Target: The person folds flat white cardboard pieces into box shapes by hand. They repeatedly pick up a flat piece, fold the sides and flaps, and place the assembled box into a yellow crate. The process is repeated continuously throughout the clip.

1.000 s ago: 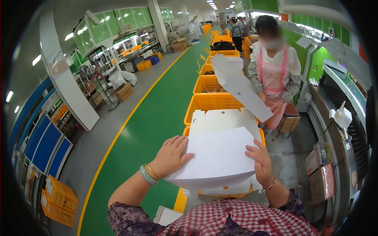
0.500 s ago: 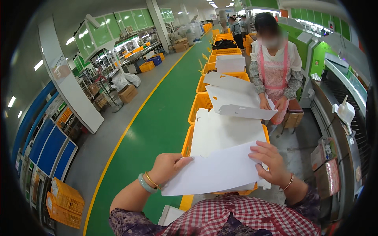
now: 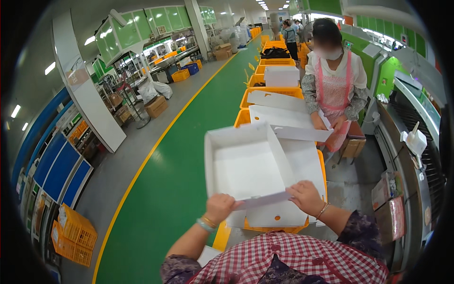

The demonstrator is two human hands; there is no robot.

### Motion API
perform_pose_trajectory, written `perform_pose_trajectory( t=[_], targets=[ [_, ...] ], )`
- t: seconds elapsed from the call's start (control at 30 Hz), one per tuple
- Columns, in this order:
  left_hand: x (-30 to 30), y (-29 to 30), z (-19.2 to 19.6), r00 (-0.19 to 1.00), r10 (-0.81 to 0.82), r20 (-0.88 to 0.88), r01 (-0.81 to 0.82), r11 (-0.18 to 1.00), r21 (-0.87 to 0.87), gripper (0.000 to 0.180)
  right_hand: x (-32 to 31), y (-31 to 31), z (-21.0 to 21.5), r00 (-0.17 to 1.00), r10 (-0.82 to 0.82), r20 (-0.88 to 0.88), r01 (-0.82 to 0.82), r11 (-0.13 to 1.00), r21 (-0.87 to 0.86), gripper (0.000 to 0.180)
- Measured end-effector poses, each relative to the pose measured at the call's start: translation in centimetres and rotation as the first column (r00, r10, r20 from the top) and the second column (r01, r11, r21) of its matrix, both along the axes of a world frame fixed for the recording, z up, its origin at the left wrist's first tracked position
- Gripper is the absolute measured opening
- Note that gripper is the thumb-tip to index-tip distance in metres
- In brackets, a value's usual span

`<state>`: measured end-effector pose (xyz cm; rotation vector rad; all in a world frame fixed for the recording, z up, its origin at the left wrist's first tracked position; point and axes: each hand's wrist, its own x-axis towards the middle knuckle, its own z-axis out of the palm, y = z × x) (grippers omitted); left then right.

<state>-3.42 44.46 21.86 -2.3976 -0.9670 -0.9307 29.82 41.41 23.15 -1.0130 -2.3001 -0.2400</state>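
Observation:
A white cardboard box with raised walls and an open top is held up in front of me, tilted so that its inside shows. My left hand is closed on the left end of its near wall. At the right end of that wall, my right hand grips the edge, thumb and fingers on either side. Below the box lie flat white cardboard sheets on a yellow crate. The box hides part of this stack.
Across the crates a co-worker in a pink apron handles another white cardboard blank. More yellow crates run away in a row. Left is a green walkway with a yellow line; machinery stands on the right.
The flat white cardboard between my hands now shows as a box with standing walls, raised farther out. Both hands have come closer together. The co-worker still holds the blank.

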Motion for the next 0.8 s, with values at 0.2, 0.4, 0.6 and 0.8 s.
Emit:
perform_pose_trajectory(
  t=[0.2,0.4,0.6,0.8],
  targets=[
    [2.5,-2.3,-14.5,0.999,-0.039,0.004,0.038,0.936,-0.350,0.038,1.7,0.9,-13.1,0.943,0.125,0.308,-0.012,0.939,-0.344,0.019],
    [2.7,-2.6,-14.6,1.000,-0.026,-0.001,0.023,0.915,-0.404,0.036,0.3,1.2,-14.4,0.966,0.157,0.206,-0.054,0.901,-0.430,0.025],
    [2.8,-2.6,-14.5,1.000,-0.019,0.013,0.023,0.907,-0.421,0.036,-0.2,2.4,-13.9,0.923,0.126,0.364,0.145,0.762,-0.632,0.042],
    [3.0,-2.5,-14.7,1.000,-0.004,-0.003,0.002,0.896,-0.444,0.036,-0.4,3.6,-14.5,0.872,0.136,0.470,0.288,0.634,-0.718,0.046]
  ],
)
